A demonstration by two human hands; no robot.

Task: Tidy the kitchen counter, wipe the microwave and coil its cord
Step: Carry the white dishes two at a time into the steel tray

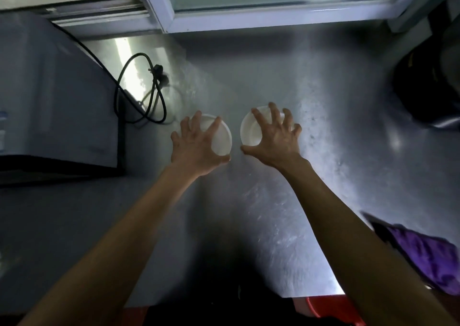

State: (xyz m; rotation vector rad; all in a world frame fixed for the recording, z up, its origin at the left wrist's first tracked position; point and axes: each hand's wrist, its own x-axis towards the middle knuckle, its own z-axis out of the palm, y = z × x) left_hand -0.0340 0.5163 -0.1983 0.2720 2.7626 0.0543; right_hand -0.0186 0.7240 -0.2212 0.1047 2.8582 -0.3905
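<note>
Both hands reach out over the steel tabletop [273,213], each clawed over a white bowl. The left hand [196,146] spreads its fingers across the left bowl [221,139], thumb hooked at the near rim; the right hand [273,139] does the same on the right bowl [251,131]. The top-down grip suits lifting both at once — likely to clear the middle of the tabletop before wiping. The bowls sit side by side, just apart.

The microwave [49,89] stands at the left, and its black cord [139,89] lies in a loose loop beside it, plug [158,70] free on the steel — not yet coiled. A purple cloth [428,256] waits at the right near edge, within reach for the wipe. A dark pot [428,89] sits far right.
</note>
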